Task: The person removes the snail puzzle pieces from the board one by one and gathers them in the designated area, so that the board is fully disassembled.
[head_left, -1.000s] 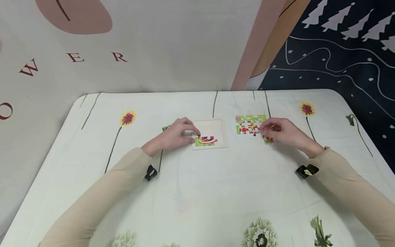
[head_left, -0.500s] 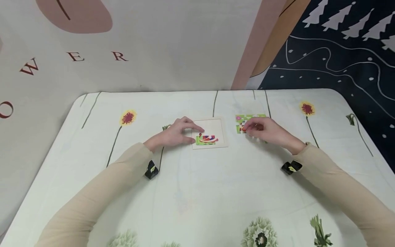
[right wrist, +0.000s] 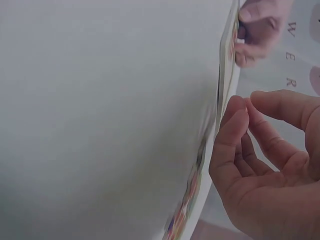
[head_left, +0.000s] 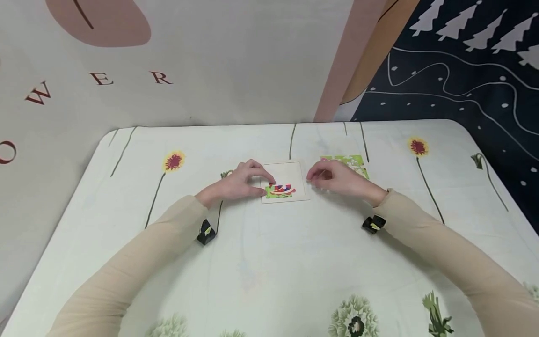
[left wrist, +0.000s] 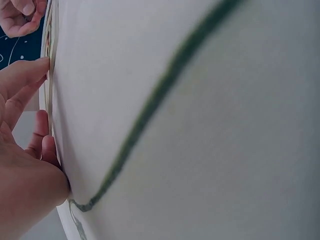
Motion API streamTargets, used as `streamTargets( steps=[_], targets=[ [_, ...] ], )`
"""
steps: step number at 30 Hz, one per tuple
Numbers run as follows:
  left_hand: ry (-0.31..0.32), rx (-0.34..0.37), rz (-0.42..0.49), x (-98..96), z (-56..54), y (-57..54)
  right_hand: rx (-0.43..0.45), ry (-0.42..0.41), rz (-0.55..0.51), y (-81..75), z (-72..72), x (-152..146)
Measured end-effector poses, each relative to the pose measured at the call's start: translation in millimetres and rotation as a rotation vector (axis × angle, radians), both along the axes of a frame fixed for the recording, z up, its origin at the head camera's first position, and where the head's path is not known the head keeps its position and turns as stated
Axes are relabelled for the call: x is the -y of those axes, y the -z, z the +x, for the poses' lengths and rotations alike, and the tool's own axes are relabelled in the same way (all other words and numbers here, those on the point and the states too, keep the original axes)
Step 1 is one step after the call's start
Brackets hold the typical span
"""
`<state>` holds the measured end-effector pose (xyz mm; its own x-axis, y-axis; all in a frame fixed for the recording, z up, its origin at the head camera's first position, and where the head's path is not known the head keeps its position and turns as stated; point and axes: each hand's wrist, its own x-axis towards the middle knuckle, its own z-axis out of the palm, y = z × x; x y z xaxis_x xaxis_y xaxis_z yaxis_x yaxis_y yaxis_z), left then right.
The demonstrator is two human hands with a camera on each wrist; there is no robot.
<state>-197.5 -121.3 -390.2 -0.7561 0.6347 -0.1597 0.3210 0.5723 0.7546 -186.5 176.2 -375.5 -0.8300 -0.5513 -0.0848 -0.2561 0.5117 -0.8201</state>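
A thin, pale puzzle board [head_left: 288,172] lies near the table's far side. Several joined jigsaw pieces [head_left: 283,191], green with red, purple and white, fill its lower left. My left hand [head_left: 236,182] rests at the board's left side, thumb at the edge and fingertips on the pieces, finger and thumb apart. Just off the board's right edge, my right hand [head_left: 338,179] brings thumb and fingertips together. Between them, in the right wrist view, only an orange sliver of a small puzzle piece [right wrist: 246,107] shows; the fingers hide the rest.
More jigsaw pieces [head_left: 355,162], mostly green, lie right of the board, partly covered by the right hand. The table's white cloth [head_left: 269,252] has printed flowers. A pale wall [head_left: 236,70] and a dark patterned sheet [head_left: 446,75] stand behind it.
My right hand has moved left from the loose pieces, with a small red-orange piece between its fingertips, to beside the board. The left hand has stayed almost still.
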Motion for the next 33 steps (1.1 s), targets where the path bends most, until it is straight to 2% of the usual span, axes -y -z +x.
streamTargets(
  steps=[7, 12, 24, 33],
  targets=[
    [-0.001, -0.028, 0.003, -1.0, -0.9, 3.7, 0.031, -0.065, 0.017, -1.5, -0.8, 22.5],
    [-0.001, -0.042, 0.004, -1.6, -0.7, 3.8, 0.067, -0.066, 0.064, -2.0, -2.0, 33.2],
    [-0.009, -0.026, -0.021, -1.7, 1.0, 0.7, 0.077, -0.092, 0.121, -4.3, 1.8, 46.0],
    [-0.018, -0.024, -0.022, -2.4, 1.7, 0.2, 0.070, -0.083, 0.058, -2.0, 3.6, 47.8]
  ],
)
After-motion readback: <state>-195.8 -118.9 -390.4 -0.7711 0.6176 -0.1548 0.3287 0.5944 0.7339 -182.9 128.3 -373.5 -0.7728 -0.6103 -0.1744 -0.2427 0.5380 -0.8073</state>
